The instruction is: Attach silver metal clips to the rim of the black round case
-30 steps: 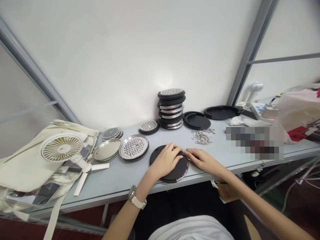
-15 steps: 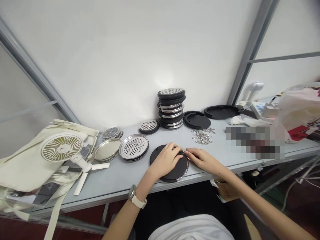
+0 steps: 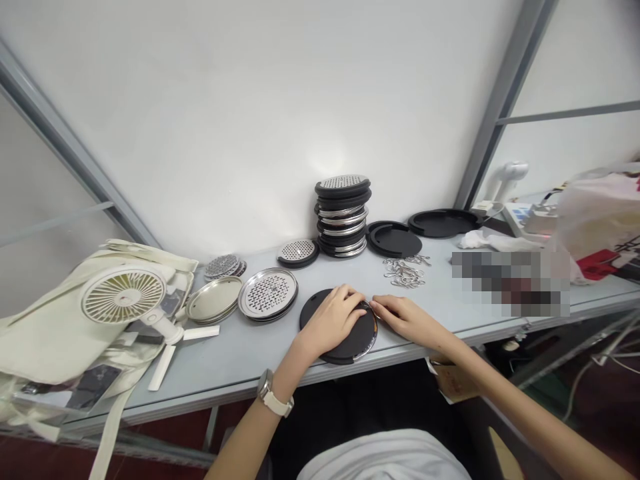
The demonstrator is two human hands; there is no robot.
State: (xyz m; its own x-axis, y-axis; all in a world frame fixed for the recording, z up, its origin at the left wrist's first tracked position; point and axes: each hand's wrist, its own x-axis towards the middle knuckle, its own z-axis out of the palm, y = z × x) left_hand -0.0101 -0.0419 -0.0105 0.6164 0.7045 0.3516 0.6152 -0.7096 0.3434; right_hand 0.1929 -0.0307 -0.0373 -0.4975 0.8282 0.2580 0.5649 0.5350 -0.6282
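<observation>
Black disc point(image 3: 354, 340): flat on the table point(image 3: 235, 360), directly beneath the left hand point(image 3: 336, 319), black surface showing on either side of it; right rim, coloured in places, reaches the right fingertips. Left grip: palm down over the disc, fingers bent, thumb near them; cannot tell whether anything is pinched. Right hand point(image 3: 404, 320): thumb and forefinger drawn narrow at the rim, a small shiny metal piece point(image 3: 367, 305) by the tips; too small to tell whether clamped. Loose metal clips point(image 3: 404, 273): just beyond the right hand, apart from it. Grater plate point(image 3: 270, 295): left of the left hand, near the disc. Tall stack point(image 3: 343, 220): beyond both hands, black and metal layers
</observation>
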